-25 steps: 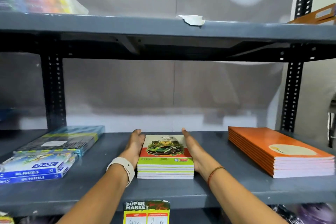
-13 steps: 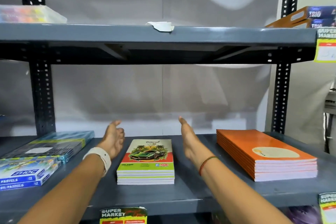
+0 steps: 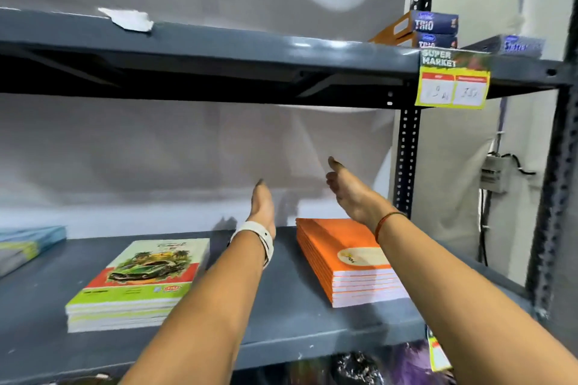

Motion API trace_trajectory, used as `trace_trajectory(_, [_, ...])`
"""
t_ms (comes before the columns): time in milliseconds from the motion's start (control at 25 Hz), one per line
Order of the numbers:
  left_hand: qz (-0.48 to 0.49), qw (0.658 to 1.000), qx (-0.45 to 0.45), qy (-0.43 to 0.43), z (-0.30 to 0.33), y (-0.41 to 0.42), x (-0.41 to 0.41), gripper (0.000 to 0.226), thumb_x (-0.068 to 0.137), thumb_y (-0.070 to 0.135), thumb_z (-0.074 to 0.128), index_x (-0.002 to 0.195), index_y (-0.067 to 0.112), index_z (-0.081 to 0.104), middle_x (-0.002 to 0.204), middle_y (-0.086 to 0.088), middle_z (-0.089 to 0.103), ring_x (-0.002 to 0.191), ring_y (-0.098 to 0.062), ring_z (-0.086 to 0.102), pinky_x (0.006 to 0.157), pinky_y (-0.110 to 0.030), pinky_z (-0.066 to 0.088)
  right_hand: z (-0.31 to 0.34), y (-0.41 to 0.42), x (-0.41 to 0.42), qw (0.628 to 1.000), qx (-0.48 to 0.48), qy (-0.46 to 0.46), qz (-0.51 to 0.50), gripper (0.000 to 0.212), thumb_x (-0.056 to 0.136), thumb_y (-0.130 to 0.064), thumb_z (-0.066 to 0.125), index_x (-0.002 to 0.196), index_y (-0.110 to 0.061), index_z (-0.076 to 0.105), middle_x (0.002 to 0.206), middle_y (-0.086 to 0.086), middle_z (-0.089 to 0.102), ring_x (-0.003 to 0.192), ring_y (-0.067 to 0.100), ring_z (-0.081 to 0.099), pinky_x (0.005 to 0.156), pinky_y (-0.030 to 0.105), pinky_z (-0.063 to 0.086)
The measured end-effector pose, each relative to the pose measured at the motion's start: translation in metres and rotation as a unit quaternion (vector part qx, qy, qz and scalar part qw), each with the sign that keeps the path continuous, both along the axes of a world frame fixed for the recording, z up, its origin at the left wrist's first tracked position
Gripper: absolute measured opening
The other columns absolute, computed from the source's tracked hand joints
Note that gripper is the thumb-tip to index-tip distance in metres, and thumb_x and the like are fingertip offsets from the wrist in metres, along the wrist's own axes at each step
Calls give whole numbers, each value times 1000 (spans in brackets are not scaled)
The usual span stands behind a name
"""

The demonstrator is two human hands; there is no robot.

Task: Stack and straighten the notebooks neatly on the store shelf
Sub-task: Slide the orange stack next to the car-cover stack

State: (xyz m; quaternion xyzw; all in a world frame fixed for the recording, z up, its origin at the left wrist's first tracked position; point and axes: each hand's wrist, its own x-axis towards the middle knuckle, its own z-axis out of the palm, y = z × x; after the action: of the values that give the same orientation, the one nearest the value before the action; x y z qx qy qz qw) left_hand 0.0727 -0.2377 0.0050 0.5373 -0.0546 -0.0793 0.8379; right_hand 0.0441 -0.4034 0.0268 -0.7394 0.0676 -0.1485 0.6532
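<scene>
A squared-up stack of notebooks with a green car cover (image 3: 140,281) lies at the left of the grey shelf (image 3: 281,322). An orange stack of notebooks (image 3: 344,262) lies to the right, slightly fanned. My left hand (image 3: 262,208), with a white wristband, hovers edge-on above the gap between the two stacks, fingers straight, holding nothing. My right hand (image 3: 350,194), with a red thread bracelet, is raised above the orange stack's back part, open with the thumb up, touching nothing.
A black perforated upright (image 3: 406,159) stands just right of the orange stack. The upper shelf (image 3: 219,44) carries blue boxes (image 3: 433,28) and a yellow price tag (image 3: 452,81). A blue box (image 3: 28,244) lies at the far left. A grey sheet backs the shelf.
Both hands left the sides of the car-cover stack, lifted and moved right toward the orange stack. The view also swung right.
</scene>
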Motion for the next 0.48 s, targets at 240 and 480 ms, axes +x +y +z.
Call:
trace_trajectory(240, [-13, 994, 25, 104, -64, -57, -10, 51, 93, 52, 33, 120, 17, 57, 126, -10, 58, 108, -25, 60, 88, -32, 42, -40, -102, -30, 997, -35, 67, -29, 81, 91, -65, 31, 153, -15, 18, 161, 2, 18, 149, 16, 15, 121, 39, 7])
trace_trajectory(480, [-37, 995, 4, 91, -75, -79, -20, 58, 92, 58, 27, 69, 15, 59, 43, -8, 67, 33, -22, 63, 34, -21, 48, -84, -140, -41, 985, 79, 148, 26, 70, 97, -57, 29, 143, -5, 41, 135, 17, 55, 120, 29, 56, 93, 38, 50])
